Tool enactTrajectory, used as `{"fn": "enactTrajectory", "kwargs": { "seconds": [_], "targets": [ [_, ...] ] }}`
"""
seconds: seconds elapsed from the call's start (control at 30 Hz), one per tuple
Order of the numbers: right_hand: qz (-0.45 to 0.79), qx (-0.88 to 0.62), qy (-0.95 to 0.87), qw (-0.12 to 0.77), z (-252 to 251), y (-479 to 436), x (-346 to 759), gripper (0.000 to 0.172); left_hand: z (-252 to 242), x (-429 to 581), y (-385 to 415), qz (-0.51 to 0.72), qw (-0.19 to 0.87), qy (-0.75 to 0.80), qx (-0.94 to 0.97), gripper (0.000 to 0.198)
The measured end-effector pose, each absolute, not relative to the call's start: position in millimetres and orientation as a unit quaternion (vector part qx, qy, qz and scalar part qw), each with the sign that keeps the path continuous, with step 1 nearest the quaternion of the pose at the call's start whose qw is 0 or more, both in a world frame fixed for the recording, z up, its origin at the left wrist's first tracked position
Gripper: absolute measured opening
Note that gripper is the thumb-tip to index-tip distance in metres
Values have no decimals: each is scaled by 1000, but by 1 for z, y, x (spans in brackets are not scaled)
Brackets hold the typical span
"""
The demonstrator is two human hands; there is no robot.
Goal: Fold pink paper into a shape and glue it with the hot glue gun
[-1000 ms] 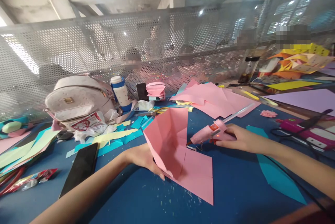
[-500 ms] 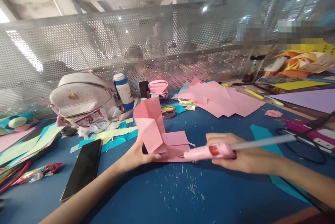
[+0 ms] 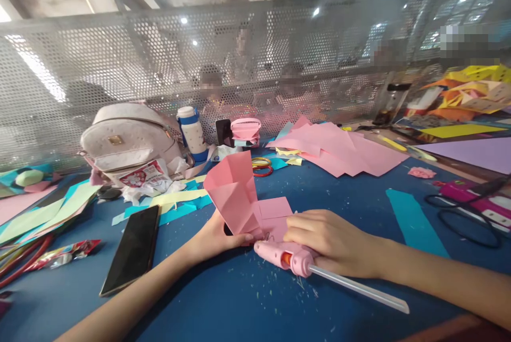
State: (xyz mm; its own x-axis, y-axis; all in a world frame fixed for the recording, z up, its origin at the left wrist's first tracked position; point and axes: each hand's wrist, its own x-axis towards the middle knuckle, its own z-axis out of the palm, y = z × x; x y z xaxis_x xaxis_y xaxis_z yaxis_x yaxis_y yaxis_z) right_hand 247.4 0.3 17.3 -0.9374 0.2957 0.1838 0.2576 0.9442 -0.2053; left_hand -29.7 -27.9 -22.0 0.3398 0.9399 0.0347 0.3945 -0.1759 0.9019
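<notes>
A folded pink paper piece (image 3: 239, 193) stands half upright on the blue table (image 3: 247, 304). My left hand (image 3: 217, 236) pinches its lower left edge, thumb across the front. My right hand (image 3: 333, 241) is wrapped round a pink hot glue gun (image 3: 285, 257), whose nozzle touches the paper's low flap. A clear glue stick (image 3: 359, 290) juts from the gun's back toward the lower right.
A black phone (image 3: 131, 249) lies left of my left arm. Behind are a pale backpack (image 3: 128, 142), a bottle (image 3: 192, 131), paper strips, rubber bands (image 3: 261, 167) and pink sheets (image 3: 343, 153). Scissors (image 3: 463, 214) and a teal strip (image 3: 415, 222) lie right. A perforated metal screen (image 3: 120, 65) bounds the back.
The paper has been folded up and turned. My right hand swung the glue gun down and round, so its nozzle now meets the paper's flap and the stick points lower right.
</notes>
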Motion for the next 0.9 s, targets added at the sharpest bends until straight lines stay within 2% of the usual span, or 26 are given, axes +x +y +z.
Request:
{"fn": "enactTrajectory", "kwargs": {
  "seconds": [0.37,0.67,0.77,0.9],
  "targets": [
    [17,-118,-987,112,14,-2,241,42,-24,-30,-30,338,405,478,702,50],
    [16,-130,-987,90,13,-3,249,37,-25,-36,-32,295,422,476,713,43],
    [26,-130,-987,93,13,-2,250,39,-27,-42,-31,346,312,501,729,55],
    [38,-129,-986,100,15,-1,249,42,-8,-48,-33,520,-14,435,735,107]
  ]
}}
